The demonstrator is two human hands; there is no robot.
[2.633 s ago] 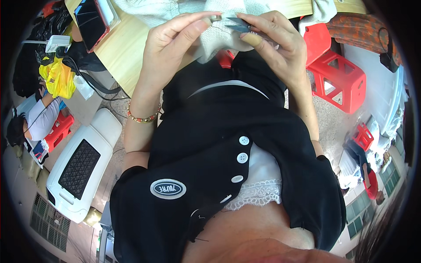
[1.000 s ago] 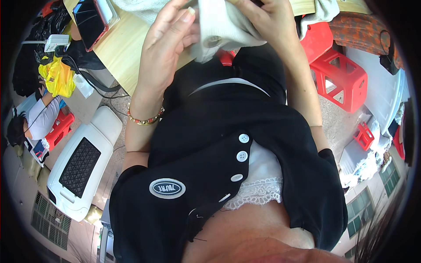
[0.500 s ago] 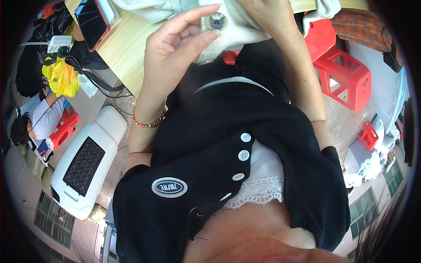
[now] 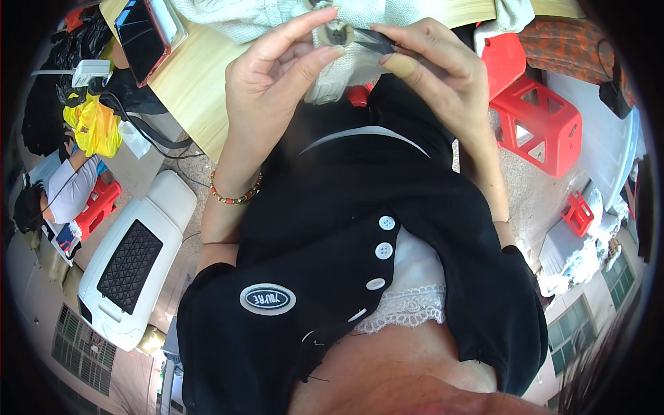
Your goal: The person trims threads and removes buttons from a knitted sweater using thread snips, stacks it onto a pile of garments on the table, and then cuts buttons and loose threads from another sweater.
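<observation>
A large round button (image 4: 336, 34) with a dark centre sits on a pale grey knitted garment (image 4: 333, 77). My left hand (image 4: 273, 79) pinches the button's edge between thumb and forefinger. From the right, my right hand (image 4: 443, 72) grips a small dark pointed tool (image 4: 374, 42) that looks like thread snips; its blades are partly hidden by the fingers. The tool's tip is at the button's right side; whether it touches thread cannot be made out. A yellowish wrap covers part of my right thumb. Another part of the garment lies over the table edge.
A wooden table (image 4: 197, 90) holds a phone in a red case (image 4: 143, 38) at the left. Red plastic stools (image 4: 539, 131) stand on the right. A white scooter seat (image 4: 138, 259), a yellow bag (image 4: 97, 124), cables and a seated person (image 4: 69, 183) are at the left.
My right hand has come down and left from the far fabric, and the dark tool now shows in it beside the button. My left hand keeps its pinch, with the button slightly tilted.
</observation>
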